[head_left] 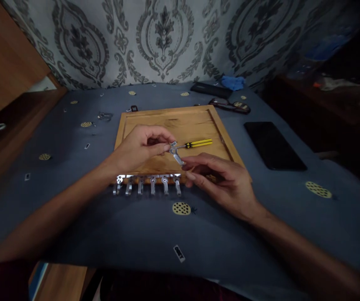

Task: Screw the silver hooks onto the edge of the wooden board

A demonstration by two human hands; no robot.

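Above the wooden board (pixel 180 121), a small silver metal hook (pixel 177 158) is held between both hands. My left hand (pixel 142 144) pinches its upper end between thumb and fingers. At the hook's lower end, the fingertips of my right hand (pixel 224 179) are closed on it; what else they may hold is hidden. A screwdriver (pixel 199 143) with a yellow and black handle lies on the board just behind the hook, its shaft pointing left. Along the board's near edge runs a row of several silver hooks (pixel 153 184), hanging over the cloth.
A patterned blue-grey cloth (pixel 120 234) covers the table. Right of the board lies a black phone (pixel 274 145). Glasses (pixel 230 105), a dark case (pixel 211 89) and a blue cloth (pixel 233 82) sit at the back. Small metal pieces (pixel 105 116) lie left; a patterned curtain (pixel 164 37) hangs behind.
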